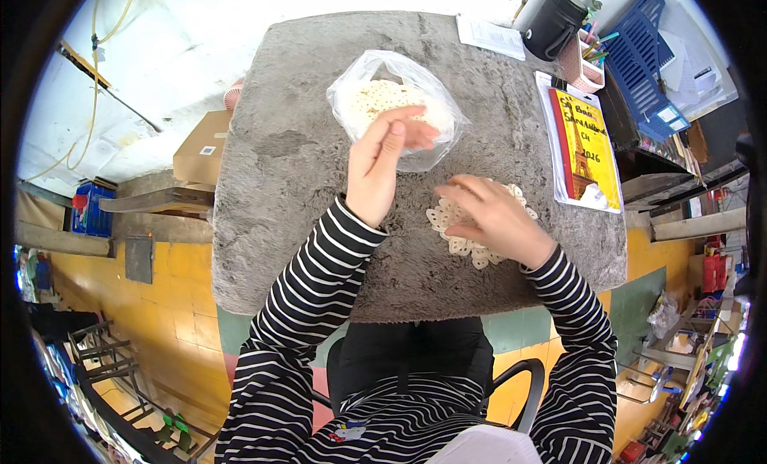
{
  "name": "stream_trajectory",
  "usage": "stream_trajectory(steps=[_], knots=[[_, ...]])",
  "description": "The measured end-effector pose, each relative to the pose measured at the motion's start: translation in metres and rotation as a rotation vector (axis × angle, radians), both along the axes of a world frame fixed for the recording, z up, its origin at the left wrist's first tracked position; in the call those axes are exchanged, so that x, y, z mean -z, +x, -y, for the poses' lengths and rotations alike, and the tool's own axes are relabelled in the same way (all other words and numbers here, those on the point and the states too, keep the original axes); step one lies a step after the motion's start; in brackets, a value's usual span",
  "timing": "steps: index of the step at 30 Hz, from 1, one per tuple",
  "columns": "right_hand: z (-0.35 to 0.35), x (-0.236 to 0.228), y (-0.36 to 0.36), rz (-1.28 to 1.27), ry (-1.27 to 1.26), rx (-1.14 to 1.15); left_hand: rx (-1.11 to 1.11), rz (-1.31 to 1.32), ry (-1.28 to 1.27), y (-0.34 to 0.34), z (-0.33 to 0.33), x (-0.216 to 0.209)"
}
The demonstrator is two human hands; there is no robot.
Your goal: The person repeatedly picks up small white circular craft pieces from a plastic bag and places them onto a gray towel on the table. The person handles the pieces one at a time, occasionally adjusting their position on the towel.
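Note:
My left hand (382,162) is raised over the near side of a clear plastic bag (441,128), its fingers stretched out to the right and apart from the thumb. Inside the bag is a pale cream mass with small tan specks; its kind I cannot make out. To the right, my right hand (499,223) hovers over or rests on a round cream openwork mat with a petal-shaped edge (482,254). The fingers there are spread, and they hide much of the mat. Nothing shows in either hand.
A grey plush cloth (288,184) covers the table. Along the right edge lies a yellow-covered book (587,144) in a clear sleeve. Papers (491,37), a black container (555,23), a pink pen basket (581,64) and a blue file rack (639,60) fill the far right.

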State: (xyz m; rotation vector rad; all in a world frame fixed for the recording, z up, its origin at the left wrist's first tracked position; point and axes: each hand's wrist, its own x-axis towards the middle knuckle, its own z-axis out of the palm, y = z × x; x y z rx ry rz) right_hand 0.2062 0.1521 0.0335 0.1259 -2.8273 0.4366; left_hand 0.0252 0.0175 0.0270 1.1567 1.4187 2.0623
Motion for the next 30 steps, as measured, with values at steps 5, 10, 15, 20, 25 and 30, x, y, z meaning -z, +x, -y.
stream_trajectory(steps=[5, 10, 15, 20, 25, 30], knots=[[-0.001, 0.028, -0.001, -0.037, -0.005, -0.042, 0.198, 0.060, -0.118, 0.016, -0.003, 0.008], [-0.017, 0.025, -0.006, -0.114, -0.012, -0.060, 0.262, 0.255, -0.179, 0.019, -0.008, 0.019], [-0.019, -0.005, -0.009, -0.297, -0.196, 0.097, 0.432, 0.788, -0.206, 0.020, -0.005, 0.022], [-0.005, -0.025, -0.021, -0.339, -0.225, -0.030, 0.732, 1.230, -0.266, 0.035, -0.002, 0.020], [0.014, -0.018, -0.045, -0.135, -0.023, -0.285, 0.728, 1.217, -0.168, 0.042, -0.001, 0.034], [0.002, -0.030, -0.040, -0.182, -0.102, -0.219, 0.926, 1.312, 0.141, 0.032, -0.001, 0.045]])
